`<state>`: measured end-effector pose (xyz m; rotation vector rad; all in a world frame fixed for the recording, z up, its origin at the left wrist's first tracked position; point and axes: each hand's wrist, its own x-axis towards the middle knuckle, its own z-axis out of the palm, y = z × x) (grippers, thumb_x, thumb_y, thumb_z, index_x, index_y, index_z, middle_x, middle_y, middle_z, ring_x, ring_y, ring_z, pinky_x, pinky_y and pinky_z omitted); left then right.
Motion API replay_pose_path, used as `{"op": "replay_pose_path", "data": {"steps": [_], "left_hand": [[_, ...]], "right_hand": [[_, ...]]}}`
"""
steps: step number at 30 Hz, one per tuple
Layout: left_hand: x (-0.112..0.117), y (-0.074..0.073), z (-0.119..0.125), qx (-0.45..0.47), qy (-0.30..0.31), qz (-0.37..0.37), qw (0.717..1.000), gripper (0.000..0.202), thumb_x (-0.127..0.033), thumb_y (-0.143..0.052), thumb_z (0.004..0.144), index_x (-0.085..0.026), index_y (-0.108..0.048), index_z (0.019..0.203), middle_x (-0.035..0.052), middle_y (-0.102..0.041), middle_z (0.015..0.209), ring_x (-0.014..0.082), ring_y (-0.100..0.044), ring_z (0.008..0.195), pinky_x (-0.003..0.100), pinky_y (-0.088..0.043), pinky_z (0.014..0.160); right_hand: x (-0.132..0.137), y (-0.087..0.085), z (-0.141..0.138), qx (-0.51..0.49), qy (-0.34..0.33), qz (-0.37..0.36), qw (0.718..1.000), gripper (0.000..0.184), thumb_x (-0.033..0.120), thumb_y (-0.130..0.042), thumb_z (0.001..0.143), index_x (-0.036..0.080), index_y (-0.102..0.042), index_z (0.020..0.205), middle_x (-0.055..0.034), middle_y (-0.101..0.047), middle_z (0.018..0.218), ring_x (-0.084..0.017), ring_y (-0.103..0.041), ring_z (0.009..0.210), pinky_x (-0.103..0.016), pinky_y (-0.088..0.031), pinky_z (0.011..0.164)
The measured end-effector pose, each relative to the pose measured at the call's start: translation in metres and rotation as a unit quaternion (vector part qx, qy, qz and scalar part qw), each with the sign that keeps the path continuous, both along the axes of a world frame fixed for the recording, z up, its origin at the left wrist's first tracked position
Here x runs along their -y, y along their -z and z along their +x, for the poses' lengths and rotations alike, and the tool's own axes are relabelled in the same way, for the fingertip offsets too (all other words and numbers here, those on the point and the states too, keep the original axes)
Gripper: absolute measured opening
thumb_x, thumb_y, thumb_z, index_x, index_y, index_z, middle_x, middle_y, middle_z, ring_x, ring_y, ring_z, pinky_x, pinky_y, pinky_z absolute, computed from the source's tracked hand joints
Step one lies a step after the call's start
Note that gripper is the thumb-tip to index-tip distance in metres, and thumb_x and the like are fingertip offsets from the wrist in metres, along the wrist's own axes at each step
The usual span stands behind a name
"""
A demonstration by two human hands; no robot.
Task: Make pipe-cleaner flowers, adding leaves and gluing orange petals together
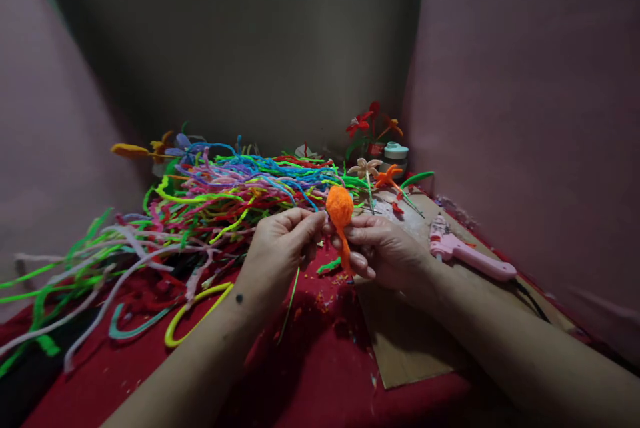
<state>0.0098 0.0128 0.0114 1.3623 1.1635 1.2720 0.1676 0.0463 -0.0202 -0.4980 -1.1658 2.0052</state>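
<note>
Over the red cloth, a round orange bud of fuzzy pipe cleaner (340,207) with a tail hanging down is between my two hands. My right hand (383,245) is closed on the bud's base and tail, the fingers curled beneath. My left hand (290,238) is closed in a pinch beside the bud's left side; what its fingertips hold is too small to make out. Below my left hand runs a thin green stem (290,305); whether that hand holds it I cannot tell. A short green pipe cleaner piece (329,267) lies on the cloth.
A large heap of coloured pipe cleaners (260,181) spreads across the left and back. On the right, a pink glue gun (475,258) lies on a brown board (410,341). Behind are an orange pipe-cleaner flower (390,176), a beige one (365,168) and a lidded jar (395,153).
</note>
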Motion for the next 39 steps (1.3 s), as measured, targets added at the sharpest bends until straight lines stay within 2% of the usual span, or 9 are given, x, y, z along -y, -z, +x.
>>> {"op": "replay_pose_path", "data": {"steps": [4,16,20,25,28,31,33,35,39], "left_hand": [[0.001,-0.001,0.001,0.008,-0.001,-0.005,1.0,0.021,-0.03,-0.071,0.067,-0.014,-0.061,0.075,-0.0029,-0.057,0.058,0.0048,-0.041,0.042,0.018,-0.031,0.041],[0.0,0.0,0.004,-0.056,-0.022,0.01,0.998,0.015,-0.027,-0.064,0.072,-0.013,-0.058,0.074,-0.0028,-0.056,0.058,0.0058,-0.043,0.045,0.019,-0.033,0.043],[0.002,0.002,0.007,-0.087,-0.038,0.04,0.995,0.01,-0.022,-0.061,0.073,-0.013,-0.06,0.073,-0.0036,-0.056,0.06,0.004,-0.041,0.045,0.018,-0.032,0.043],[0.004,0.003,0.008,-0.094,-0.049,0.042,0.993,0.007,-0.017,-0.063,0.071,-0.012,-0.059,0.067,-0.0052,-0.052,0.054,0.0036,-0.04,0.045,0.017,-0.031,0.043],[0.0,0.003,0.002,-0.058,-0.007,0.015,0.998,0.012,-0.023,-0.065,0.072,-0.013,-0.059,0.071,-0.0037,-0.055,0.054,0.0052,-0.042,0.044,0.018,-0.032,0.043],[-0.004,0.002,-0.006,0.018,0.045,-0.001,0.999,0.019,-0.033,-0.065,0.074,-0.015,-0.059,0.077,-0.0026,-0.058,0.059,0.0061,-0.045,0.044,0.019,-0.034,0.043],[-0.005,0.0,-0.01,0.038,0.025,0.003,0.999,0.021,-0.035,-0.065,0.074,-0.016,-0.058,0.076,-0.0042,-0.055,0.057,0.0049,-0.042,0.042,0.018,-0.032,0.041],[-0.006,-0.003,-0.011,0.018,-0.019,0.007,1.0,0.019,-0.033,-0.064,0.074,-0.016,-0.058,0.075,-0.0056,-0.051,0.052,0.0045,-0.04,0.04,0.017,-0.03,0.04],[-0.009,-0.006,-0.011,-0.102,-0.09,0.016,0.991,0.01,-0.024,-0.06,0.073,-0.016,-0.061,0.08,-0.0053,-0.052,0.05,0.006,-0.041,0.04,0.017,-0.029,0.04]], "right_hand": [[0.001,0.0,-0.001,0.0,0.004,-0.002,1.0,0.02,0.025,-0.066,0.071,0.013,-0.068,0.086,0.0035,-0.05,0.042,-0.005,-0.04,0.032,-0.015,-0.026,0.03],[0.008,0.0,-0.004,0.047,0.035,0.04,0.997,0.019,0.033,-0.069,0.074,0.014,-0.064,0.073,0.0022,-0.057,0.044,-0.005,-0.046,0.032,-0.014,-0.033,0.032],[0.007,0.002,-0.004,0.075,0.042,0.048,0.995,0.021,0.035,-0.067,0.076,0.015,-0.062,0.072,0.0025,-0.057,0.044,-0.005,-0.044,0.03,-0.015,-0.031,0.031],[0.009,0.001,-0.003,0.117,0.055,0.085,0.988,0.024,0.036,-0.064,0.077,0.014,-0.062,0.067,0.0038,-0.053,0.04,-0.003,-0.038,0.03,-0.015,-0.023,0.031],[0.009,-0.001,-0.003,0.124,0.06,0.101,0.985,0.025,0.037,-0.063,0.078,0.014,-0.063,0.068,0.0047,-0.049,0.037,-0.003,-0.037,0.03,-0.016,-0.019,0.031],[0.005,-0.002,-0.002,0.105,0.1,0.11,0.983,0.021,0.034,-0.065,0.076,0.013,-0.065,0.07,0.0042,-0.051,0.04,-0.003,-0.036,0.03,-0.017,-0.016,0.031],[0.002,-0.003,-0.002,0.081,0.138,0.097,0.982,0.018,0.031,-0.065,0.075,0.013,-0.065,0.073,0.0025,-0.058,0.049,-0.002,-0.033,0.029,-0.018,-0.013,0.031],[0.0,-0.005,-0.001,0.063,0.17,0.087,0.98,0.017,0.03,-0.065,0.075,0.013,-0.063,0.074,0.0004,-0.063,0.056,-0.001,-0.03,0.029,-0.02,-0.012,0.031],[-0.001,-0.008,0.001,0.049,0.206,0.093,0.973,0.016,0.03,-0.064,0.075,0.014,-0.061,0.072,-0.0018,-0.066,0.058,-0.001,-0.028,0.029,-0.022,-0.011,0.032]]}}
